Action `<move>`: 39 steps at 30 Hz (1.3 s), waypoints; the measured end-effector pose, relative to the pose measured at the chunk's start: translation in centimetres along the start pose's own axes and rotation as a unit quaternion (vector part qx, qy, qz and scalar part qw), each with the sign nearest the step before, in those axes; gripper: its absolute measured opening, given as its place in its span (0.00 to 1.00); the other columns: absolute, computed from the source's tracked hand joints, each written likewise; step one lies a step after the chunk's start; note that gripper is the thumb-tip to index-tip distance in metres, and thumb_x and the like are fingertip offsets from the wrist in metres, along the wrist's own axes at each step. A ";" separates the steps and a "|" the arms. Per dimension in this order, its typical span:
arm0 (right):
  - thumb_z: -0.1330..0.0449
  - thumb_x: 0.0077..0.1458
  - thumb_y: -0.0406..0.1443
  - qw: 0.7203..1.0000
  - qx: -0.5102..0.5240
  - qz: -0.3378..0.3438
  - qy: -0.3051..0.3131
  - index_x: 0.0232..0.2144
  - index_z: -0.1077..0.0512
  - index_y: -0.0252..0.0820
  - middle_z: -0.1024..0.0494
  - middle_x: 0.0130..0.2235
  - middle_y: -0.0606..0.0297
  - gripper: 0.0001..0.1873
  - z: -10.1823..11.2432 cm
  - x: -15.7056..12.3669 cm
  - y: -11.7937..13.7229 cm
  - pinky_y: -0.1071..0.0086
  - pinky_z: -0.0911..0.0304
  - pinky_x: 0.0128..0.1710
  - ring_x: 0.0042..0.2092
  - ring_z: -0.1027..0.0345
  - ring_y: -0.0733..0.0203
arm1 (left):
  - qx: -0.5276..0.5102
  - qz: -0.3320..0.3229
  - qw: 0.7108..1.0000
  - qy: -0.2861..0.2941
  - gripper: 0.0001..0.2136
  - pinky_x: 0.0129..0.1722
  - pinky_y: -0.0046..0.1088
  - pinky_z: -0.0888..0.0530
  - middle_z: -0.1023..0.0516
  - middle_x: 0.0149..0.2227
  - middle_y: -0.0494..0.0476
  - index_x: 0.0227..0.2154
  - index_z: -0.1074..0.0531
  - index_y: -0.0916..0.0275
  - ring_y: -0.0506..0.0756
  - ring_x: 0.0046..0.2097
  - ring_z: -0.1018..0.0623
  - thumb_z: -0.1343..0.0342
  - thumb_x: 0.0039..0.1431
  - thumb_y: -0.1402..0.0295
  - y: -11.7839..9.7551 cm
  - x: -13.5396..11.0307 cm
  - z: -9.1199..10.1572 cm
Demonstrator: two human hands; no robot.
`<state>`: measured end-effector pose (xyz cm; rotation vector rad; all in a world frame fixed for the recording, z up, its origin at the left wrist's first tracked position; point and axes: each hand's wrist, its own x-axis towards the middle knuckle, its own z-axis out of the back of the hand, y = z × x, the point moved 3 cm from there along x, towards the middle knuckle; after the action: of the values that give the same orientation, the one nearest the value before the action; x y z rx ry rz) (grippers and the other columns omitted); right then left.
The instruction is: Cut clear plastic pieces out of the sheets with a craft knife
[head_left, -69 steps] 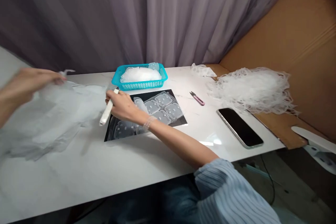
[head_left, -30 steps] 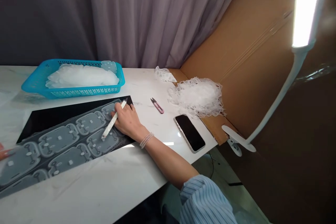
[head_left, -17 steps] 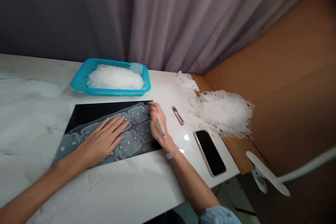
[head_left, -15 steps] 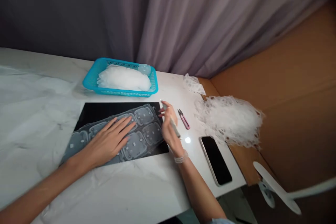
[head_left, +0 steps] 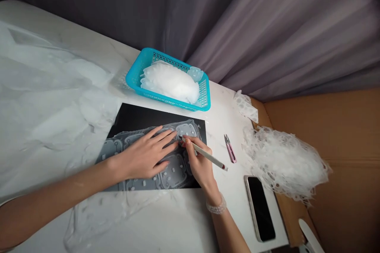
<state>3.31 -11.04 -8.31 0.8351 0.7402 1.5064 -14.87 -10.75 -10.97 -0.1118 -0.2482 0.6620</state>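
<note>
A translucent sheet of moulded rounded pieces lies on a black mat. My left hand rests flat on the sheet with its fingers spread. My right hand grips a thin white pen-like knife the way one holds a pen. The knife's tip touches the sheet near a piece at the sheet's far end, just beyond my left fingertips.
A blue basket of translucent pieces stands behind the mat. Pink snips, a dark phone and a heap of white cut-out scrap lie to the right. Loose clear plastic film covers the table's left. Brown cardboard walls the right side.
My left hand came in and lay flat on the sheet. My right hand turned the knife from lying across the palm to a pen grip and set its tip on the sheet.
</note>
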 end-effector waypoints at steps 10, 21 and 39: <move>0.49 0.68 0.38 0.989 -0.133 0.058 0.015 0.41 0.24 0.42 0.18 0.39 0.59 0.14 -1.2 0.7 1.1 0.64 0.31 0.39 0.38 0.24 0.56 | -0.002 0.004 1.000 -0.007 0.25 0.67 0.50 0.47 0.37 0.67 0.69 0.62 0.36 0.65 0.65 0.68 0.39 0.56 0.69 0.57 -0.2 0.1 0.4; 0.50 0.66 0.29 0.964 -0.231 0.132 0.019 0.40 0.28 0.41 0.22 0.37 0.58 0.10 -1.1 -1.7 2.0 0.64 0.30 0.39 0.38 0.27 0.57 | -0.006 0.016 1.000 -0.018 0.22 0.65 0.50 0.43 0.37 0.67 0.69 0.59 0.33 0.65 0.65 0.67 0.37 0.53 0.67 0.58 -0.4 0.1 0.7; 0.49 0.67 0.31 0.965 -0.200 0.171 -0.025 0.48 0.27 0.43 0.23 0.51 0.54 0.13 -2.2 -1.6 0.7 0.58 0.31 0.55 0.53 0.28 0.55 | -0.025 0.031 0.999 -0.008 0.26 0.68 0.48 0.49 0.41 0.68 0.69 0.62 0.36 0.69 0.64 0.69 0.40 0.55 0.68 0.58 -0.2 0.1 0.2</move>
<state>1.17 -12.66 -9.06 0.7106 0.2406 1.8545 -14.76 -10.86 -10.72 -0.1631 -0.2771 0.7178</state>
